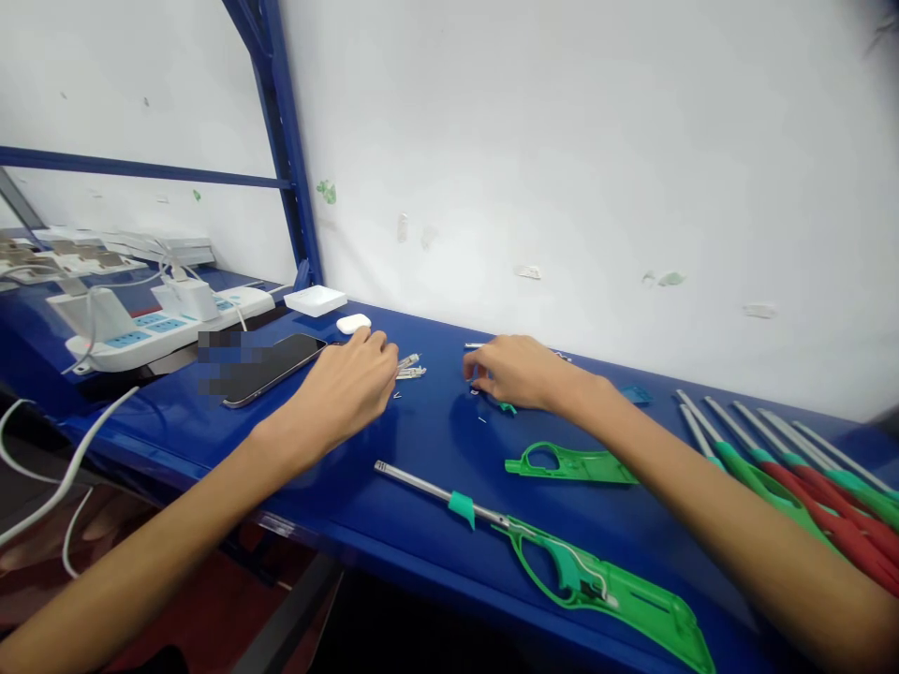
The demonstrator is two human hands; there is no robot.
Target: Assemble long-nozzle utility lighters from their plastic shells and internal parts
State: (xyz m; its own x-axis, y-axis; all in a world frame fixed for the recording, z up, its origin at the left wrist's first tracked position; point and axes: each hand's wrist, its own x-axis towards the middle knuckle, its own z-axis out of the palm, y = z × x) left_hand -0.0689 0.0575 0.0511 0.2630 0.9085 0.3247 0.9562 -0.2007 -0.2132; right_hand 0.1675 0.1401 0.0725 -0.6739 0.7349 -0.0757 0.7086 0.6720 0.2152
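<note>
My left hand (357,374) is over the back of the table with its fingers curled down. It is right beside a small pile of pale metal-and-plastic parts (411,368), and what its fingertips hold, if anything, is hidden. My right hand (518,372) is bent in a pinch just above the table, close to a tiny piece (475,391); I cannot make out what is between the fingers. In front lies an opened green gas lighter (604,585) with a metal tube, trigger and wire in its half shell. Behind it is another green shell half (576,465), partly covered by my right forearm.
Several red and green lighters (793,468) lie in a row at the right. On the left are a phone (277,368), a white earbud case (353,324), a white square box (316,300) and a power strip (169,328) with cables. A white wall stands behind the blue table (316,501).
</note>
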